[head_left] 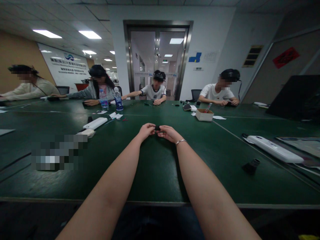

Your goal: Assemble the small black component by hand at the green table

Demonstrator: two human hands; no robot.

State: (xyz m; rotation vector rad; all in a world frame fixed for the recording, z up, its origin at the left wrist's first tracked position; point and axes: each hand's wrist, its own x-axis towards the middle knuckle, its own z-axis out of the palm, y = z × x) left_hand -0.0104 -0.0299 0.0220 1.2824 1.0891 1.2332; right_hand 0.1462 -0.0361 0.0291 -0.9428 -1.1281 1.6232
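Both my arms stretch out over the dark green table (155,173). My left hand (146,130) and my right hand (168,132) meet in the middle, fingers curled and pinched together on a small black object (157,128) held between them. The object is too small to name. A thin bracelet (181,141) circles my right wrist.
A white power strip (273,148) and a small black piece (252,165) lie at the right. Another white strip (95,123) lies left, a cardboard box (204,115) and two bottles (118,100) farther back. Several people sit along the far side.
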